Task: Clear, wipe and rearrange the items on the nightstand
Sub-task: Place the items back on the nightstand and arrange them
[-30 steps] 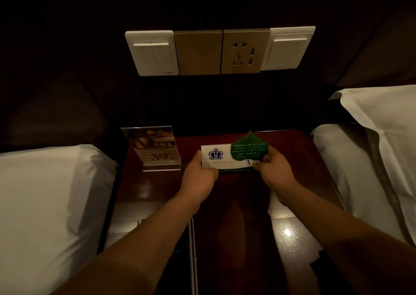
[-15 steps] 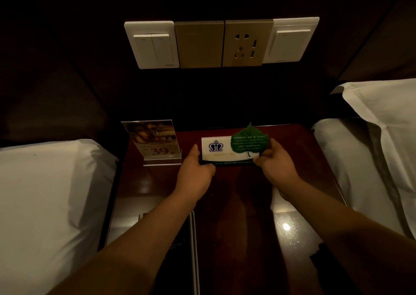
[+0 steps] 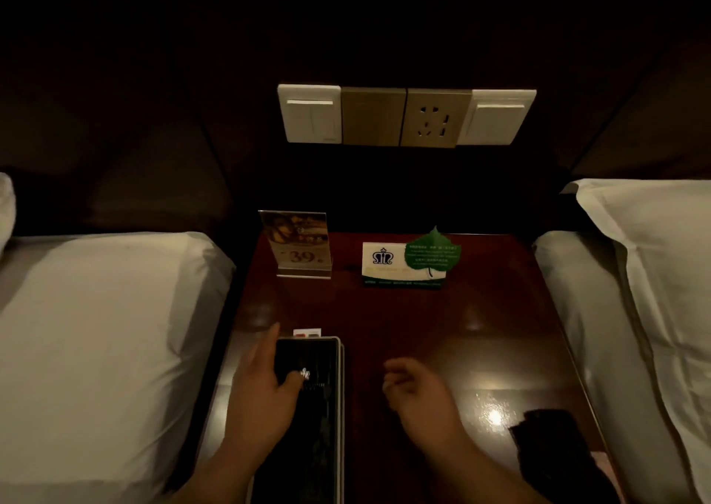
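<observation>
A dark glossy nightstand [image 3: 404,322] stands between two beds. At its back stand a clear acrylic sign [image 3: 296,244] marked 39 and a white tent card [image 3: 384,263] with a green leaf card [image 3: 433,253] on its right end. A black folder [image 3: 315,407] lies at the front left. My left hand [image 3: 265,392] rests on the folder's left edge, thumb on its cover, fingers along its side. My right hand [image 3: 415,392] hovers beside the folder, fingers loosely curled, holding nothing.
A dark cloth [image 3: 546,446] lies at the nightstand's front right corner. White bedding flanks it, the left bed [image 3: 100,349] and the right bed [image 3: 635,311]. A panel of switches and a socket [image 3: 406,117] sits on the wall behind. A small white card [image 3: 306,333] peeks from behind the folder.
Both hands have let go of the tent card and leaf card and drawn back to the front. My left hand now lies on the black folder.
</observation>
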A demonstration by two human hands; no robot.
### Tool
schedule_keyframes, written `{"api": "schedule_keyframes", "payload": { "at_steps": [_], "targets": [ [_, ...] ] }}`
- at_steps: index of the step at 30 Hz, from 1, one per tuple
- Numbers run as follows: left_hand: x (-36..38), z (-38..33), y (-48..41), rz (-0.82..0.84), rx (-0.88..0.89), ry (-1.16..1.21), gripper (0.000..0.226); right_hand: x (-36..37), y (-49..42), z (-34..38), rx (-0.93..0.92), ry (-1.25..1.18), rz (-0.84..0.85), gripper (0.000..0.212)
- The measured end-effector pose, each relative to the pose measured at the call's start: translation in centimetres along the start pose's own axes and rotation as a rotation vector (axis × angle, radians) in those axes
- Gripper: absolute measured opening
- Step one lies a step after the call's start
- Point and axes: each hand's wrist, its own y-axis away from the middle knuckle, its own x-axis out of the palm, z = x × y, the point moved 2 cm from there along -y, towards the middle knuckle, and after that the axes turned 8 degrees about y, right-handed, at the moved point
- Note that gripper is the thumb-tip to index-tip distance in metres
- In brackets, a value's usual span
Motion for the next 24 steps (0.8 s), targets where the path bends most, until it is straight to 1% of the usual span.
{"api": "schedule_keyframes", "payload": {
  "at_steps": [2, 4, 6, 8, 11, 13, 15, 17, 20, 24],
  "targets": [
    [-0.4, 0.8, 2.1, -0.007, -0.003, 0.032, 0.071, 1.7, 1.9, -0.2, 0.007, -0.003, 0.085, 0.023],
    [-0.8, 1.3, 4.0, 0.017, -0.067, 0.086, 0.065, 3.3, 3.7, -0.1, 0.022, -0.016, 0.153, 0.015],
    [-0.7, 1.9, 5.1, 0.065, -0.098, 0.106, 0.06, 4.9, 5.1, 0.1, 0.027, -0.034, 0.204, 0.017],
    [-0.5, 2.4, 5.9, 0.106, -0.095, 0.134, 0.061, 6.1, 6.3, 0.2, -0.021, 0.001, 0.178, 0.026],
    [-0.4, 2.9, 6.3, 0.095, -0.109, 0.163, 0.065, 6.9, 7.7, 0.9, -0.129, 0.059, 0.086, 0.033],
    [-0.5, 3.2, 6.4, 0.099, -0.139, 0.185, 0.064, 7.4, 8.2, 1.3, -0.146, 0.082, 0.042, 0.038],
    [-0.6, 3.5, 6.4, 0.12, -0.138, 0.221, 0.062, 8.0, 8.5, 1.5, -0.125, 0.096, -0.003, 0.04],
    [-0.8, 3.7, 6.6, 0.124, -0.127, 0.233, 0.063, 8.6, 8.7, 1.5, -0.099, 0.101, -0.035, 0.04],
    [-0.9, 4.3, 6.7, 0.115, -0.11, 0.223, 0.065, 9.1, 8.6, 1.5, -0.116, 0.134, -0.065, 0.038],
    [-1.1, 4.3, 6.4, 0.106, -0.132, 0.249, 0.065, 7.8, 7.7, 1.1, -0.103, 0.117, 0.023, 0.028]
  ]
}}
